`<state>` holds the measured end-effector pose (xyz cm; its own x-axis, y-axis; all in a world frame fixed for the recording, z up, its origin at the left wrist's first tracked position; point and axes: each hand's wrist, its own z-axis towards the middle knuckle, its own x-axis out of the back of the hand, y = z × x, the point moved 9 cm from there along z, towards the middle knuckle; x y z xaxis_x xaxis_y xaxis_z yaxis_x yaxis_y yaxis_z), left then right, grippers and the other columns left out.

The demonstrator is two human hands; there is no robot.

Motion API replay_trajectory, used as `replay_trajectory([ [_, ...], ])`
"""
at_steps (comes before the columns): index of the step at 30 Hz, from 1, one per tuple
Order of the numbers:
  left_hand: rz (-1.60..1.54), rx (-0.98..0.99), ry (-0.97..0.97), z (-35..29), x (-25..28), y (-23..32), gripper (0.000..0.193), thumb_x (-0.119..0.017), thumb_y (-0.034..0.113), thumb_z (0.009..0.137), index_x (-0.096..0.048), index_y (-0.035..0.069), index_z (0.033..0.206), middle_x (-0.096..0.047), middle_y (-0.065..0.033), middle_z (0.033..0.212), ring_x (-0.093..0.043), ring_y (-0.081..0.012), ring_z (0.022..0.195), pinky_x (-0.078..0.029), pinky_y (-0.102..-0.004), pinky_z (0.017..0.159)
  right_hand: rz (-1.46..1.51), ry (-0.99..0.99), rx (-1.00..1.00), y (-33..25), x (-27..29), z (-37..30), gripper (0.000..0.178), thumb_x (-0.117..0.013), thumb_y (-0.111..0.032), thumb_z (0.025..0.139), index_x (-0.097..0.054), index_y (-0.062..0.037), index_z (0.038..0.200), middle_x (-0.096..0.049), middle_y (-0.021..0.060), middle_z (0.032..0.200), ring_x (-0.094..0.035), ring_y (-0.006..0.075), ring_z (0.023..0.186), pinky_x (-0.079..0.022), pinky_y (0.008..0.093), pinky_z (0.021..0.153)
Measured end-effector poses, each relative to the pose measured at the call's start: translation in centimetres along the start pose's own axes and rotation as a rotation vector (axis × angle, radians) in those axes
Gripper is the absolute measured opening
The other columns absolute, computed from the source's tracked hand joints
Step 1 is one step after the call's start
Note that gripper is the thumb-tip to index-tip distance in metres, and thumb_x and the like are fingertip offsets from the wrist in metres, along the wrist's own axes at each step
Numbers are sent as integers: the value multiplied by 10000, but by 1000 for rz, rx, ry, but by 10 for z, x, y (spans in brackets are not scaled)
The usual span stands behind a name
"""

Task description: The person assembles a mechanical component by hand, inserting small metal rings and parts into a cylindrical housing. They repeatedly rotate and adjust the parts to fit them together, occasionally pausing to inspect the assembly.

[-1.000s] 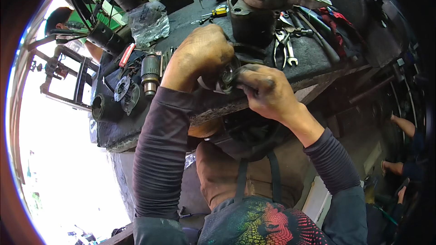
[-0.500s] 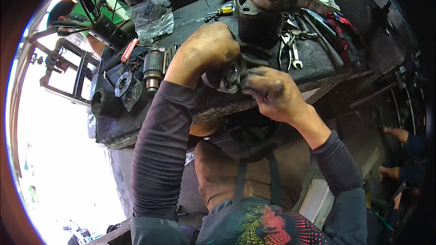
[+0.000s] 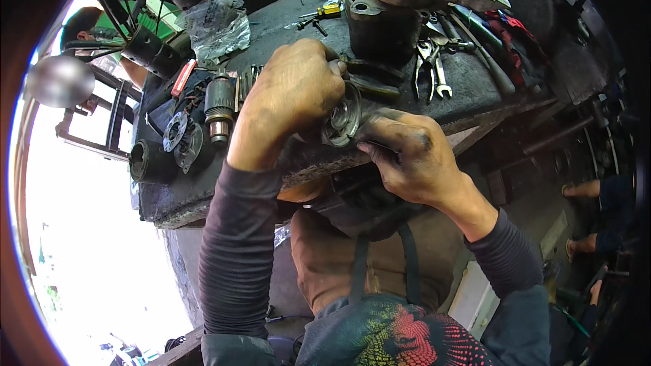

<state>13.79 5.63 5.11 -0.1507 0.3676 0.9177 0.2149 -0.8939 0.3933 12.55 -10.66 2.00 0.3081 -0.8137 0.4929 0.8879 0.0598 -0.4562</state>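
Observation:
My left hand (image 3: pixel 295 88) is closed over a round, hollow metal housing (image 3: pixel 344 118) at the front of the workbench. Its fingers curl out of sight behind the part, whose open side faces right. Close to the housing's right rim, my right hand (image 3: pixel 407 152) has its fingers and thumb pressed together in a pinch; whatever sits in them is hidden. Grime darkens the right knuckles. To the left of my left wrist lies a motor armature (image 3: pixel 219 105) with a copper-coloured end.
Left of the armature are flat metal end plates (image 3: pixel 184 137) and a dark cylinder (image 3: pixel 148 160). Pliers (image 3: pixel 425 71), a spanner (image 3: pixel 441 81) and a large dark casing (image 3: pixel 383 27) lie beyond my right hand. A yellow-handled screwdriver (image 3: pixel 331 9) rests farther back. Other people appear at both sides.
The housing has tilted, so more of its open side shows. My right hand has drawn slightly down and away from its inside. My left hand keeps its hold.

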Motion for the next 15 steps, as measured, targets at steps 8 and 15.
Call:
replay_trajectory([
  [8,-52,-58,332,-41,12,7,299,-590,219,989,-771,-18,1016,-721,-305,977,-687,-484,979,-521,-527,925,306,18,-763,46,-14,-11,300,-701,-152,810,-759,43,1030,-688,217,683,-720,240,615,-536,387,585],
  [15,-135,-14,445,-69,10,4,264,-603,186,995,-758,-21,1048,-741,-263,953,-713,-464,913,-540,-513,840,254,-28,-882,46,-21,-17,336,-721,-176,787,-767,52,1030,-724,248,758,-767,359,737,-603,418,732],
])
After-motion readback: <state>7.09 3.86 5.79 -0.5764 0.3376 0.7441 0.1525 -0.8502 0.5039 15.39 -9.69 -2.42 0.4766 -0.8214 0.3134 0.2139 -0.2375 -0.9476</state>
